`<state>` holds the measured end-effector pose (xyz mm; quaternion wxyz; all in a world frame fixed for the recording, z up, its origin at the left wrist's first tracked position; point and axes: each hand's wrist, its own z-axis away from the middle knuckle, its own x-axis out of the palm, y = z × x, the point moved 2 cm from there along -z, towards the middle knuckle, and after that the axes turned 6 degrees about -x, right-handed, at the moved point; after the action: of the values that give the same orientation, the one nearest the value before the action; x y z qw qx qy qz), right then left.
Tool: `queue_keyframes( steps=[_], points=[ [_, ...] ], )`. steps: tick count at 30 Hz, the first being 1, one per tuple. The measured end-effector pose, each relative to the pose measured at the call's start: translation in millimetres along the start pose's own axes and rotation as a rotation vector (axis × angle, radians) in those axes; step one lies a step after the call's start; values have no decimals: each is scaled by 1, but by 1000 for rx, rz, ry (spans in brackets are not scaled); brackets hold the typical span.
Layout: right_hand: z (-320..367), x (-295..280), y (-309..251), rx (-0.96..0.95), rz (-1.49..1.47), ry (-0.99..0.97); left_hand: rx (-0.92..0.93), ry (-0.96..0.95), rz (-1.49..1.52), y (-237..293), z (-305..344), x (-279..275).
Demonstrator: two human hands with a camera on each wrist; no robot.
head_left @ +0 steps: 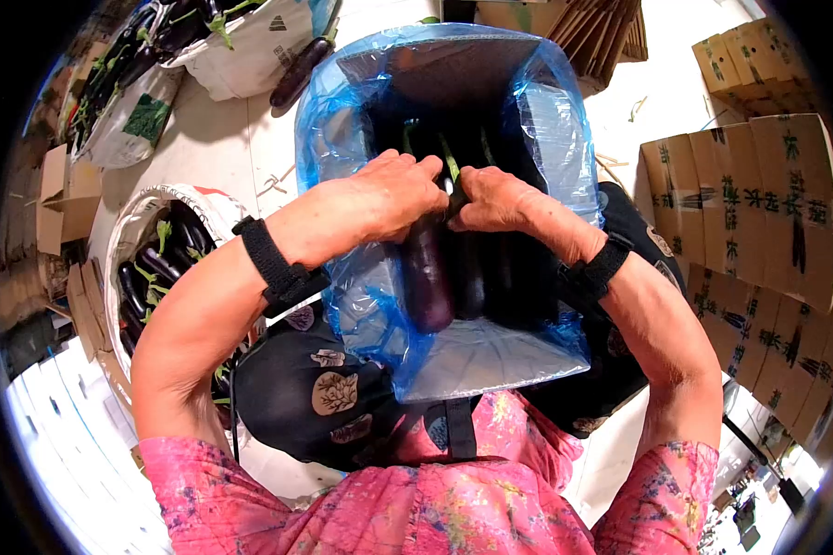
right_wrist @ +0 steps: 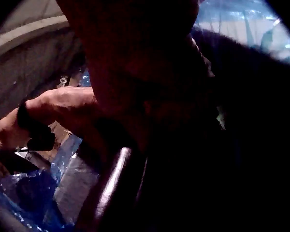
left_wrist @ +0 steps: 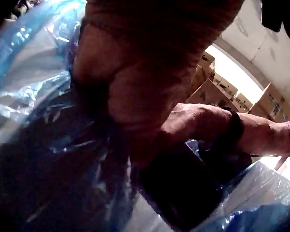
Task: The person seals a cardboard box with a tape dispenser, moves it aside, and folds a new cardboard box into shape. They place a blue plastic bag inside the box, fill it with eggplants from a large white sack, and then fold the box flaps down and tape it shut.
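Between the person's knees stands a box lined with a blue plastic bag (head_left: pixel 555 139). Several dark purple eggplants lie inside, side by side, their green stems toward the far end. My left hand (head_left: pixel 393 196) curls its fingers over the upper part of the nearest-left eggplant (head_left: pixel 428 282). Close beside it, my right hand (head_left: pixel 500 199) has thumb and fingers bent together at that eggplant's upper end, next to a green stem (head_left: pixel 449 157). In the right wrist view a glossy eggplant (right_wrist: pixel 111 186) shows below the hand; the fingertips are lost in shadow. The left wrist view hides its fingertips too.
A white sack (head_left: pixel 113 277) full of eggplants stands at the left. More filled sacks (head_left: pixel 236 69) are at the far left, with a loose eggplant (head_left: pixel 303 74) on the floor beside them. Stacked cardboard boxes (head_left: pixel 759 203) line the right; folded cardboard (head_left: pixel 597 37) lies behind the box.
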<state>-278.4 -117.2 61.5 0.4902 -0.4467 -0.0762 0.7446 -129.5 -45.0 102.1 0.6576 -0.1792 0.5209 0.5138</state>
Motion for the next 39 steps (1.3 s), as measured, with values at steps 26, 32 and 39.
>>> queue_keyframes(
  steps=[26,32,39],
  points=[
    [-6,23,-12,74,76,62,232,-236,-19,88,14,76],
    [3,31,-8,49,43,53,225,-242,-2,83,0,71],
    [18,44,-6,146,-20,89,153,-359,248,68,9,51]
  ],
)
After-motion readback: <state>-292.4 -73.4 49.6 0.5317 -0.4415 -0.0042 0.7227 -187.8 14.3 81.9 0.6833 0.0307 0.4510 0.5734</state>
